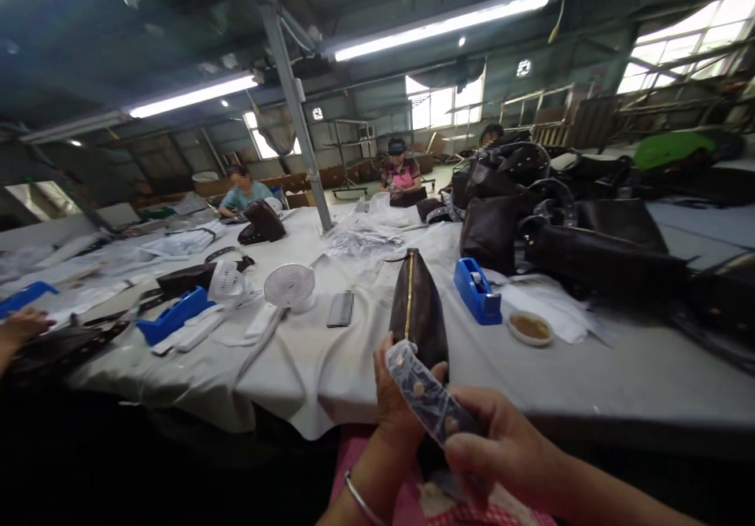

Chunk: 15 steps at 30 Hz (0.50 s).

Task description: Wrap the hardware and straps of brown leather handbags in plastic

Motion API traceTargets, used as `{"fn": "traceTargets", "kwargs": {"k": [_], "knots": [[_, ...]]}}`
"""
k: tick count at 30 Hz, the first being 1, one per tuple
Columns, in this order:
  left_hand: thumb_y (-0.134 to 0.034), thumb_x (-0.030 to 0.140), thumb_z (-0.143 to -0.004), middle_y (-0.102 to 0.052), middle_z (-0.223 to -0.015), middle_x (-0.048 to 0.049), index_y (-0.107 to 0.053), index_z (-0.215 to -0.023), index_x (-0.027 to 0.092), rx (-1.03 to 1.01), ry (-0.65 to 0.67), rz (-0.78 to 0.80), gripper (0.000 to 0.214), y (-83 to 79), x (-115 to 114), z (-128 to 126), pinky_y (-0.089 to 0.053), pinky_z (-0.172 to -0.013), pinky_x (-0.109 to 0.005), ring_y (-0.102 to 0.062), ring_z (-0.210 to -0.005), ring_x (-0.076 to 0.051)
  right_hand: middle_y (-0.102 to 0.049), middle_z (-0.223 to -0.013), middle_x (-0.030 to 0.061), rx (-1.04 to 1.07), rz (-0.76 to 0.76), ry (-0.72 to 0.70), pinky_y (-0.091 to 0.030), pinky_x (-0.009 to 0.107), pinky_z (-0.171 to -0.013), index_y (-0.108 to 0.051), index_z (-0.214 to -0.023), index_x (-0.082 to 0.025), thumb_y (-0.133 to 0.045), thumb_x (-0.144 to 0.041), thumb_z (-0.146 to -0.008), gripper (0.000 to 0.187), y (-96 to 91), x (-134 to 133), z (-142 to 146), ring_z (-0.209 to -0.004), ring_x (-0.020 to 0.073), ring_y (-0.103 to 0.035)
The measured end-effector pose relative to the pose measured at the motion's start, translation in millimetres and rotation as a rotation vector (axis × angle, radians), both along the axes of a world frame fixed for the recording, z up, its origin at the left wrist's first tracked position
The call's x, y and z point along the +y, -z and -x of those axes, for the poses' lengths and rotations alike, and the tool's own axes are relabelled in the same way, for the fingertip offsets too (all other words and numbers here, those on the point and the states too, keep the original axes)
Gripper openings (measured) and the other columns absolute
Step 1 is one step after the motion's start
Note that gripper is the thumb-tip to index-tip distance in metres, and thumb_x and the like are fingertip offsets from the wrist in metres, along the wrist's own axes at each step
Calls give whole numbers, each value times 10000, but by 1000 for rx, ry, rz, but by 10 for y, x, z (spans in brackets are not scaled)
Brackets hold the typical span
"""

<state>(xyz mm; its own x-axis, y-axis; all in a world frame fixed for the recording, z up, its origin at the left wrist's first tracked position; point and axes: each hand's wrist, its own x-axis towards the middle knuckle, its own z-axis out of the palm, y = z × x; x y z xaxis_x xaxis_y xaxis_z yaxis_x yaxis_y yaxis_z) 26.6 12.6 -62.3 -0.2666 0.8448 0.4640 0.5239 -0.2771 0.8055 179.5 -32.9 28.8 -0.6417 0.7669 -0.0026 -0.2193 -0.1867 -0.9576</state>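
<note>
A dark brown leather bag [432, 302] with a gold zipper along its top lies lengthwise on the white-covered table. My left hand [396, 404] is wrapped round its near end, the thumb showing at the right side. A dark strap [425, 392] with round metal studs, covered in clear plastic film, slants across in front of that hand. My right hand [501, 435] grips the lower part of this strap between thumb and fingers. The strap's lowest end is blurred. A bracelet sits on my left wrist.
A blue tape dispenser [477, 294] and a round dish of brown stuff [531, 328] stand to the right, before heaped dark bags [595, 255]. Leftward are a phone-like slab [340, 309], a white fan [289, 285] and another blue dispenser [175, 315]. A co-worker's hand [27, 328] enters far left; people sit beyond.
</note>
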Motion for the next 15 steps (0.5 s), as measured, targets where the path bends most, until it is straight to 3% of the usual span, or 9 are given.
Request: {"fn": "traceTargets", "kwargs": {"k": [3,5,7,9,12,15], "knots": [[-753,399,-770,-589,-1193,-113,-527,-1250,203,37,-117,-31,565,-13,227,-34,-454,-1038,-508,-594,-1108,-303,-594,-585,-8,-57,5,45,-417,188,-452,-641,-894,-134,-794,-499,-745,423,17,-28,25,-455,96,-526],[-700,349,-815,-616,-1103,-97,-563,-1176,189,20,-117,-36,418,-23,334,8,-496,-970,-478,-624,-1009,-273,-608,-625,-6,-119,-6,99,-429,200,-480,-651,-1033,-130,-780,-473,-750,463,3,-27,-13,-504,108,-533],[-685,316,-815,-640,-992,-77,-605,-1055,185,4,-85,-46,285,-60,406,100,-528,-894,-439,-643,-914,-254,-639,-743,11,-200,-54,169,-467,227,-547,-587,-1256,-142,-793,-416,-720,636,-43,-8,-79,-617,143,-578],[-687,293,-802,-648,-894,-58,-615,-968,185,-1,-30,-65,210,-142,452,230,-546,-822,-407,-649,-838,-241,-658,-946,44,-320,-171,226,-507,266,-635,-426,-1456,-185,-843,-327,-637,930,-97,26,-140,-753,183,-617],[-664,241,-806,-648,-868,-56,-600,-980,176,25,49,-117,197,-374,478,452,-551,-787,-384,-650,-815,-227,-600,-1237,91,-499,-458,288,-537,325,-750,-316,-1537,-269,-862,-198,-555,1126,-121,93,-175,-891,232,-637],[-665,177,-776,-661,-931,-73,-597,-1038,176,119,103,-195,271,-753,439,658,-549,-837,-377,-653,-877,-228,-574,-1323,102,-520,-705,410,-540,387,-853,-461,-1457,-305,-817,-185,-634,904,-67,193,-205,-1019,300,-634]]}}
